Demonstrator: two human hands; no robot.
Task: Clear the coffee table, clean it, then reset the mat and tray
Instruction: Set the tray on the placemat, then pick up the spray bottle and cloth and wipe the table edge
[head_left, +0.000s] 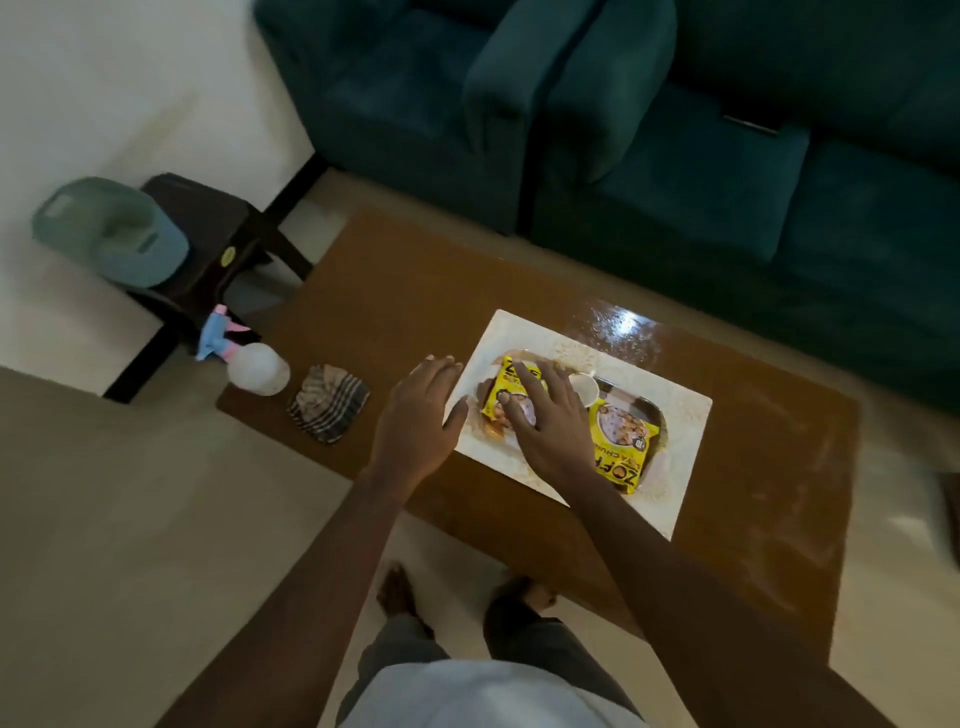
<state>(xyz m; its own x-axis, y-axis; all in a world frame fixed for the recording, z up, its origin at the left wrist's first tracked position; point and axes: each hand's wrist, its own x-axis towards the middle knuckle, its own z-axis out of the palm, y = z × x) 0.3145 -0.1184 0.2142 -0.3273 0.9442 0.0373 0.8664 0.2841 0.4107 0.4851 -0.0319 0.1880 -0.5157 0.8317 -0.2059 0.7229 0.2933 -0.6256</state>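
We begin with the brown coffee table (519, 291), which fills the middle of the view in front of the teal sofa (675, 156). We judge the task barely begun: nothing is cleared, no wiping is done, and pale flecks show on the far right of the top. The white mat (680, 462) lies right of centre, its long axis running from far left to near right, and the dark tray (655, 410) on it follows the same line. Two yellow snack packets (621, 447) and a white cup (584, 389) sit in the tray. The right packet lies roughly near to far, its printed top toward us. A spray bottle (257, 366) and checked cloth (328, 402) wait at the left end. Our left hand (415, 410) is spread open beside the mat's left edge, holding nothing. Our right hand (550, 421) lies flat, fingers splayed, on the left packet.
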